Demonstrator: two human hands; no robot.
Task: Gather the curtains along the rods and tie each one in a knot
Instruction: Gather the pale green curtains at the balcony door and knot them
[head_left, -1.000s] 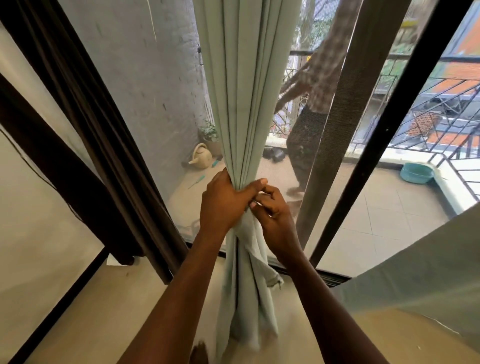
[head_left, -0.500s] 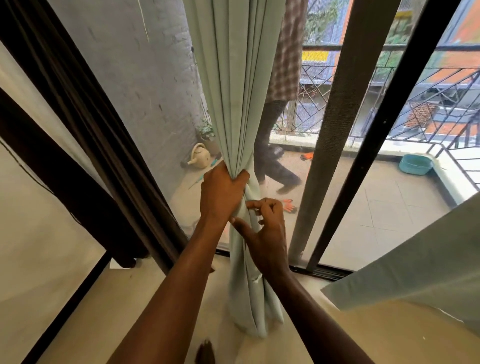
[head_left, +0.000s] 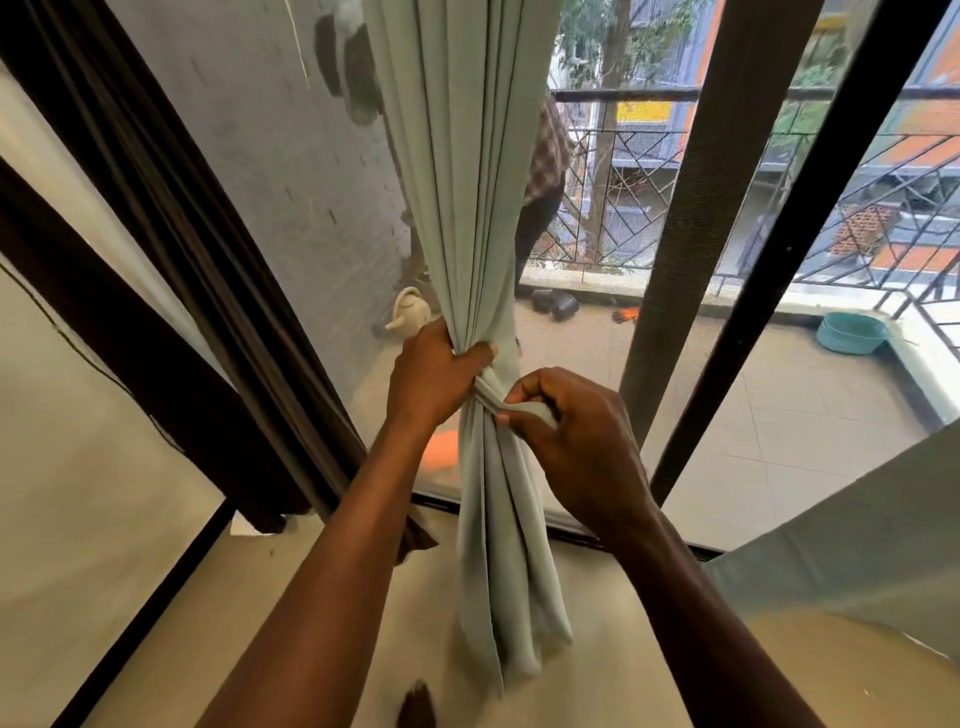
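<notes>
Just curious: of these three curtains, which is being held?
The middle green curtain: left hand grips its bunch, right hand pinches a fold. The brown curtain and the right curtain hang untouched.

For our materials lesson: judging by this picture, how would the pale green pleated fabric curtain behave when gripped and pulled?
Probably floppy: the pale green pleated fabric curtain bunches narrow where the left hand grips it and hangs limp below. Likely light: the right hand holds a fold out sideways in curled fingers alone.

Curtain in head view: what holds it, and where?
Both hands hold the pale green curtain. The left hand grips the gathered bunch above the loose tail; the right hand pinches a fold pulled sideways just below that grip.
</notes>
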